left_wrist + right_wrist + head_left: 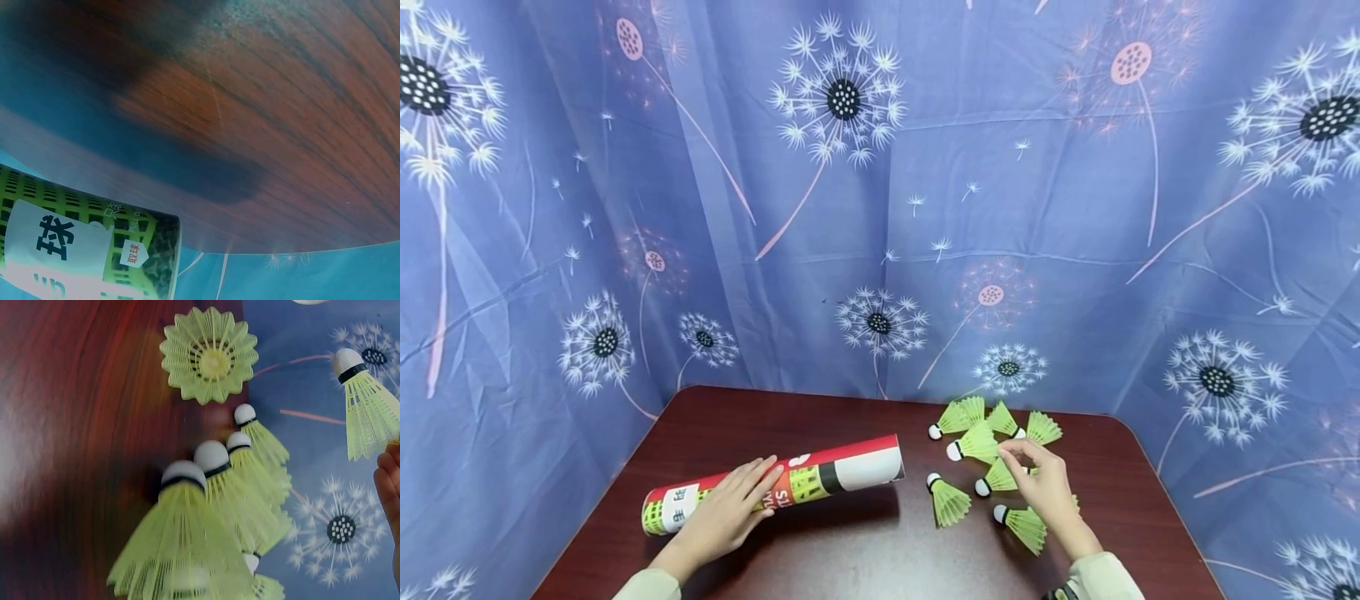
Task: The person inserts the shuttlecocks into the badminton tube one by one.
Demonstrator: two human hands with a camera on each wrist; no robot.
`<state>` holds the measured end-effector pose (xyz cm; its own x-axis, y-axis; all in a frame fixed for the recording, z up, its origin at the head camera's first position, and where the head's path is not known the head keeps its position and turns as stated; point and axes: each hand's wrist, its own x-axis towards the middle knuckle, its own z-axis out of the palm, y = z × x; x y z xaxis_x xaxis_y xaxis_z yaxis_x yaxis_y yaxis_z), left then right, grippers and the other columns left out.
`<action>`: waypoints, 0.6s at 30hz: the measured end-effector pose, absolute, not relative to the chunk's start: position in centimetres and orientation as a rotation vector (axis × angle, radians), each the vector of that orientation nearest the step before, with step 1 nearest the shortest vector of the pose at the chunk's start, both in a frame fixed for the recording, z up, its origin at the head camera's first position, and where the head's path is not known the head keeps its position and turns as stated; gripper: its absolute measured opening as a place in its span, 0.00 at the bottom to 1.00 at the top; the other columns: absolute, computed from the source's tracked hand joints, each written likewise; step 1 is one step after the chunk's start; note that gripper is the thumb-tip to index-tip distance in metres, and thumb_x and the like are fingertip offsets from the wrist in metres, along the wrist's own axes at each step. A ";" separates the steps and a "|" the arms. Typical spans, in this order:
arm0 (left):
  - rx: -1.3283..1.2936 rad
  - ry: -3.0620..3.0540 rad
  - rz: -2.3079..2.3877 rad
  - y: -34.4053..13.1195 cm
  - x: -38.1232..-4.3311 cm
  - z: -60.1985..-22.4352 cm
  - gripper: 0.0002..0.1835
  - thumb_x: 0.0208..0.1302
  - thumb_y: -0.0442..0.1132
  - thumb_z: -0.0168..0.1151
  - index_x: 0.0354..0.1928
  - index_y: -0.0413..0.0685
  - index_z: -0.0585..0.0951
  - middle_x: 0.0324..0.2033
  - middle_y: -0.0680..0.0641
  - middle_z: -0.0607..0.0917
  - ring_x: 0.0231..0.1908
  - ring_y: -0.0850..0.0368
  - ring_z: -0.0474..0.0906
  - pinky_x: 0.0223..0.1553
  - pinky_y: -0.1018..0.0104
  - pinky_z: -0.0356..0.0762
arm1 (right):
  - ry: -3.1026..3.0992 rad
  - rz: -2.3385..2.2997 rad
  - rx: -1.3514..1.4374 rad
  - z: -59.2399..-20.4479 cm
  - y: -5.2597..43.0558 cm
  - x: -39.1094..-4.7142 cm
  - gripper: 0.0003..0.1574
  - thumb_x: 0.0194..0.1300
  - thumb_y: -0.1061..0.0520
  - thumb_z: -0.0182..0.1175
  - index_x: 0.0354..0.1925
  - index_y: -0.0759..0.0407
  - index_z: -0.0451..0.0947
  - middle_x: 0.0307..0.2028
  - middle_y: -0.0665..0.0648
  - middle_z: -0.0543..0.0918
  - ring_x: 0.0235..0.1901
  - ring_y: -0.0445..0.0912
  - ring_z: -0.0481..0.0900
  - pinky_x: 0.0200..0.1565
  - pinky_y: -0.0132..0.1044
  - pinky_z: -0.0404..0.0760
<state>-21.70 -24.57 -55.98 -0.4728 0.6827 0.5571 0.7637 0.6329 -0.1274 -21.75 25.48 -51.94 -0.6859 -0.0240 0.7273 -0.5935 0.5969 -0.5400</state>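
Observation:
A long shuttlecock tube (868,467) with red, white and yellow-green printing lies slanted, its right end raised over a shadow. My left hand (726,508) grips it around the middle, fingers over the top. The left wrist view shows the tube's printed end (75,250), but not the hand. My right hand (1041,483) pinches a yellow-green shuttlecock (976,442) by its skirt edge, white cork pointing left. In the right wrist view, that shuttlecock (369,400) hangs from the fingertips (389,472) at the right edge.
Several more shuttlecocks lie loosely around the right hand, among them one (950,502) toward the tube and one (1026,529) nearer the front. The dark wooden table (850,558) ends at a blue dandelion-patterned curtain (880,208) behind and at both sides.

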 end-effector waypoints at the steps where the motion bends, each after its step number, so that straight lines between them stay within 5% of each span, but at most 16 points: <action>1: -1.128 -2.278 -0.187 -24.6 -21.7 -56.0 0.31 0.75 0.55 0.41 0.68 0.40 0.68 0.64 0.38 0.71 0.57 0.40 0.72 0.67 0.58 0.58 | -2.139 1.069 0.477 -52.0 25.2 -21.8 0.10 0.53 0.72 0.67 0.33 0.60 0.83 0.28 0.56 0.84 0.27 0.36 0.79 0.29 0.22 0.78; 5: -1.131 -2.277 -0.196 -24.5 -21.8 -56.2 0.31 0.73 0.54 0.45 0.68 0.40 0.67 0.64 0.38 0.70 0.57 0.39 0.72 0.62 0.54 0.62 | -2.135 1.108 0.472 -51.9 23.9 -22.1 0.10 0.53 0.73 0.67 0.32 0.60 0.84 0.29 0.54 0.85 0.27 0.37 0.81 0.29 0.27 0.80; 18: -1.134 -2.264 -0.209 -24.3 -21.5 -56.3 0.30 0.74 0.54 0.43 0.68 0.39 0.68 0.65 0.38 0.70 0.57 0.39 0.72 0.71 0.63 0.48 | -2.126 1.184 0.519 -53.1 20.4 -21.9 0.10 0.53 0.71 0.68 0.33 0.60 0.84 0.28 0.54 0.85 0.26 0.39 0.80 0.28 0.30 0.79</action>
